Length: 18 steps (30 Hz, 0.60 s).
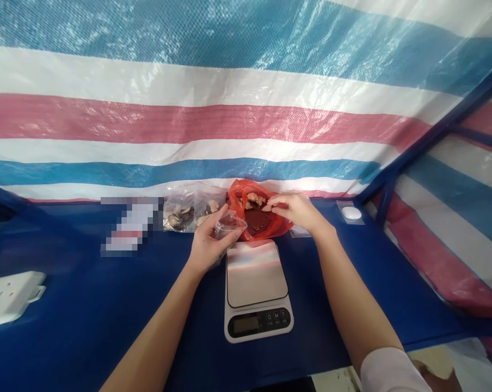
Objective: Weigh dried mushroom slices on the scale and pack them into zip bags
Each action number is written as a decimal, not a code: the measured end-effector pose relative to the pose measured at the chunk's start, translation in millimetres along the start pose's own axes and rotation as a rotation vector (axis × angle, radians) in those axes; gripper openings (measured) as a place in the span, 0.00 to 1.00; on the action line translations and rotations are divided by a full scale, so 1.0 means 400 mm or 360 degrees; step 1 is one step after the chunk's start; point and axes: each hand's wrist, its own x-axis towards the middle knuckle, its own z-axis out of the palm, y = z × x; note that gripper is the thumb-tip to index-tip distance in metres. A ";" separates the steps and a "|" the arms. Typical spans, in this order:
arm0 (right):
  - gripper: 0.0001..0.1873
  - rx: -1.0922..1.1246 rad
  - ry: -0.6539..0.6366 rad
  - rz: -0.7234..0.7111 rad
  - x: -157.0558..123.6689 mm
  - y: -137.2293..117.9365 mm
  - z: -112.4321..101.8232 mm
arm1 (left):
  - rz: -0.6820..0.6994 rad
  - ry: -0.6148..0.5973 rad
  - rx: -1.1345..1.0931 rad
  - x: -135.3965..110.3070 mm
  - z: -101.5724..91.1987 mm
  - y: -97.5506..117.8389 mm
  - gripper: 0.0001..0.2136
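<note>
My left hand (208, 239) is closed around a small clear plastic bag (228, 222), holding its mouth open just above the far left corner of a kitchen scale (256, 288). My right hand (297, 211) reaches into a red plastic bag (246, 202) behind the scale, fingers pinched at pale and brown pieces inside; what they grip is too small to name. The scale has a steel platform and a dark display at its near edge.
The blue table (86, 316) carries clear bags of brown pieces (189, 213) left of the red bag, a white power strip (9, 296) at the left edge and a small white object (352, 213) at the right. A striped tarp (229, 109) hangs behind.
</note>
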 end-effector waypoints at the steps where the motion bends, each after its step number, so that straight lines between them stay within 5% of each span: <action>1: 0.13 -0.0062 -0.0016 0.0026 0.000 0.003 0.001 | -0.0018 0.0006 -0.0023 -0.001 0.000 0.000 0.36; 8: 0.17 -0.0380 -0.0139 0.0132 0.016 0.014 0.053 | -0.0038 0.0025 -0.0066 0.000 0.002 0.007 0.36; 18: 0.18 -0.0638 -0.0043 0.0045 0.033 0.057 0.110 | -0.0035 0.0001 -0.0072 -0.001 0.008 0.005 0.36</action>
